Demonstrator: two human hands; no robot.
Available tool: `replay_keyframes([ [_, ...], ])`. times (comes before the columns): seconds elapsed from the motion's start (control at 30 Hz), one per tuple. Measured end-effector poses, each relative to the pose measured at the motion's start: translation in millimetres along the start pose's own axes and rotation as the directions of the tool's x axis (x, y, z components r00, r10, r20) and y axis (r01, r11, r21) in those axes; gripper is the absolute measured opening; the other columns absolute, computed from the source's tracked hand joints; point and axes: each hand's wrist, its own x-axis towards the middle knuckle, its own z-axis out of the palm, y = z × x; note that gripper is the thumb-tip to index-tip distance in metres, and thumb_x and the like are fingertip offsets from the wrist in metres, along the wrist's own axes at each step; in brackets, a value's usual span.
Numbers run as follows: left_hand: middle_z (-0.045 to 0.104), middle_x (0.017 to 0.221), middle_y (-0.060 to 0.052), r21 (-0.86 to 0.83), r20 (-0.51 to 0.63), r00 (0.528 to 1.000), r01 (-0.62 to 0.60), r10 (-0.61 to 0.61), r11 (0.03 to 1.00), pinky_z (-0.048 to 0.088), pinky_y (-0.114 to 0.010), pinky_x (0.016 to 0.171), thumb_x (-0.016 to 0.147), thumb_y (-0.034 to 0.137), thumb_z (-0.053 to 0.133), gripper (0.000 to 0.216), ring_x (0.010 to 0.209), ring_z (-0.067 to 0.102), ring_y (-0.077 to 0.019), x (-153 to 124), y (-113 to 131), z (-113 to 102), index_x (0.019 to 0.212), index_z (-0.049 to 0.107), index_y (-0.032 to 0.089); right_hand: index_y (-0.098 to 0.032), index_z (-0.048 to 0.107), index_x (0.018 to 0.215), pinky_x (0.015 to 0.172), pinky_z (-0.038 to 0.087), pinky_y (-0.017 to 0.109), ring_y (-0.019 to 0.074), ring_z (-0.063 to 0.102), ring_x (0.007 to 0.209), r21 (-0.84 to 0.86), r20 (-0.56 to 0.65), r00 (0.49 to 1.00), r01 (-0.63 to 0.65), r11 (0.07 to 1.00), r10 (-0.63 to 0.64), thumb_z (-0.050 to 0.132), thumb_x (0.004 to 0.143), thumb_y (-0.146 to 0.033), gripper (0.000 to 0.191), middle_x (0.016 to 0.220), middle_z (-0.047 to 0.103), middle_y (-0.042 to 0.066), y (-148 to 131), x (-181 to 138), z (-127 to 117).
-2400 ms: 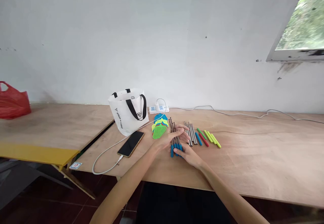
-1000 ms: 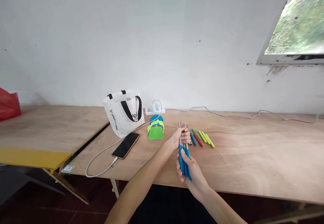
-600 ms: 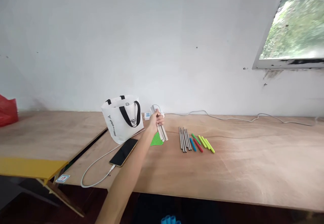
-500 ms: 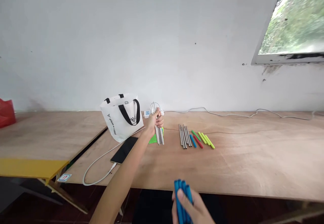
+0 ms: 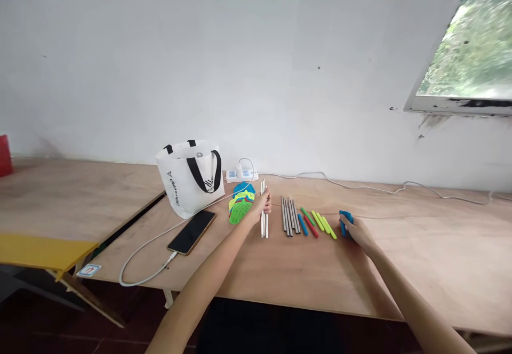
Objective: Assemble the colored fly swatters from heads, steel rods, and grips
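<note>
My left hand [image 5: 262, 204] is closed round a bunch of thin silver rods [image 5: 264, 228], low at the table beside some mesh pieces. Off to the right, my right hand [image 5: 356, 230] grips several blue tubes [image 5: 344, 218] at the tabletop; the fingers partly hide them. Between my hands lie several thicker grey metal tubes [image 5: 290, 217] side by side. Right of these are a single blue tube [image 5: 303, 225], a red tube [image 5: 311, 226], a green tube [image 5: 308, 216] and several yellow tubes [image 5: 324, 225]. The coloured mesh pieces [image 5: 241, 211], green on top, overlap left of the rods.
A white tote bag [image 5: 190, 183] with black handles stands at the left. In front lies a phone [image 5: 192, 232] on a white cable [image 5: 134, 258]. A power strip [image 5: 242, 175] sits against the wall. The wooden table [image 5: 280, 284] meets another table [image 5: 80, 188] across a gap.
My right hand has carried the blue tubes from the table's front edge forward and right onto the tabletop. My left hand has shifted right and lower with the rods, uncovering the mesh pieces.
</note>
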Motion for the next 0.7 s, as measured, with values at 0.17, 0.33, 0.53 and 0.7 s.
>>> replay_keyframes([
  [0.17,0.046,0.052,0.004,0.236,-0.100,0.995,0.047,-0.024,0.971,0.041,-0.024,0.050,0.097,0.052,0.052,0.044,0.044,0.046,-0.0107,27,-19,1,0.067,0.047,0.020,-0.019,0.073,0.085,0.087,0.049,0.046,0.0342,0.069,0.097,-0.207,-0.020,0.999,-0.051,0.977,0.048,0.045,0.090,-0.053,0.044,0.086,0.075,0.016,0,16,16],
  [0.33,0.073,0.090,-0.011,0.540,-0.234,0.968,0.055,0.087,0.840,0.048,-0.034,0.085,0.092,0.043,0.058,0.030,0.100,0.068,-0.0267,50,-34,3,0.077,0.065,0.019,-0.015,0.073,0.104,0.089,0.048,0.044,0.0351,0.068,0.105,-0.312,-0.014,0.999,-0.051,0.949,0.049,0.052,0.090,-0.054,0.046,0.100,0.074,0.020,1,25,22],
  [0.53,0.062,0.134,-0.021,0.812,-0.260,0.941,0.090,0.219,0.576,0.029,-0.047,0.113,0.090,0.037,0.058,0.029,0.140,0.043,-0.0383,53,-51,2,0.105,0.070,0.015,-0.013,0.066,0.126,0.093,0.047,0.046,0.0361,0.064,0.113,-0.380,-0.068,0.997,-0.049,0.924,0.025,0.046,0.093,-0.054,0.056,0.121,0.067,0.024,15,27,12],
  [0.7,0.053,0.144,-0.024,0.895,-0.214,0.929,0.062,0.303,0.442,0.022,-0.047,0.118,0.095,0.033,0.052,0.043,0.143,0.038,-0.0352,47,-59,3,0.132,0.054,0.010,-0.019,0.065,0.130,0.094,0.047,0.046,0.0337,0.064,0.111,-0.383,-0.074,0.995,0.026,0.924,-0.059,0.035,0.096,-0.055,0.058,0.122,0.066,0.019,30,20,3],
])
